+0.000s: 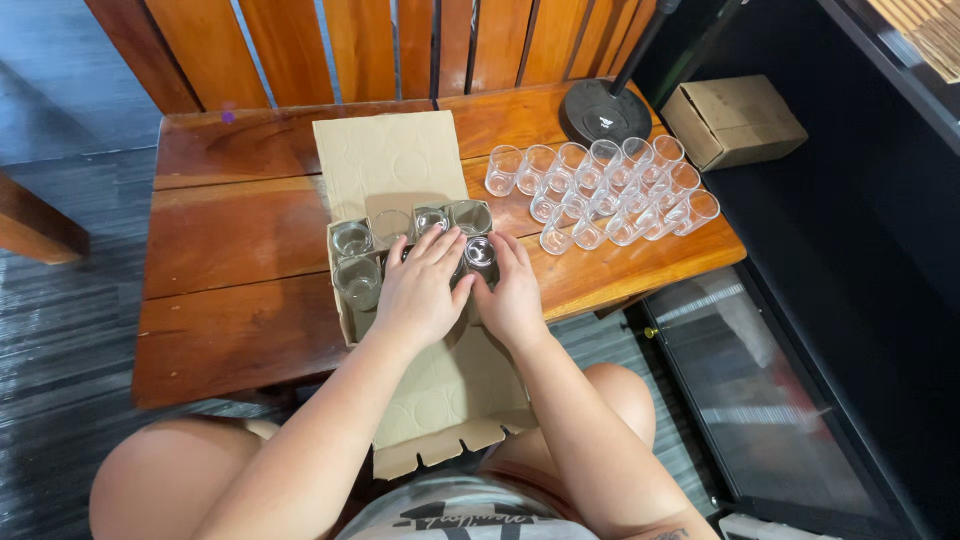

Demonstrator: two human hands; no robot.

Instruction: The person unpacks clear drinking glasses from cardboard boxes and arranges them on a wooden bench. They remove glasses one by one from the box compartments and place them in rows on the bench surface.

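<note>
Small clear glass cups (357, 262) sit in the open brown cardboard box (345, 315) on the wooden table (230, 260) right in front of you. The box has little cardboard walls inside, and each cup stands in its own little room. You can see two cups on the left side of the box and about three more along the far row.

Your left hand (418, 292) lies flat over the middle of the box, fingers spread a bit and pointing away from you. It covers what is under it, so you cannot tell if it holds a cup.

Your right hand (513, 295) is just beside your left hand, at the right side of the box. Its fingers curl around one clear glass cup with a dark middle (481, 254), which stands in the box near the far right corner. The two hands are almost touching.

One box flap (388, 160) lies flat on the table past the cups. Another flap (440, 400) hangs toward your lap.

To the right, many more clear glass cups in rows (610, 190) stand close together on the table. Behind them is a round black stand base (600, 112) with a black pole. A small closed brown cardboard box (733, 120) sits at the far right.
</note>
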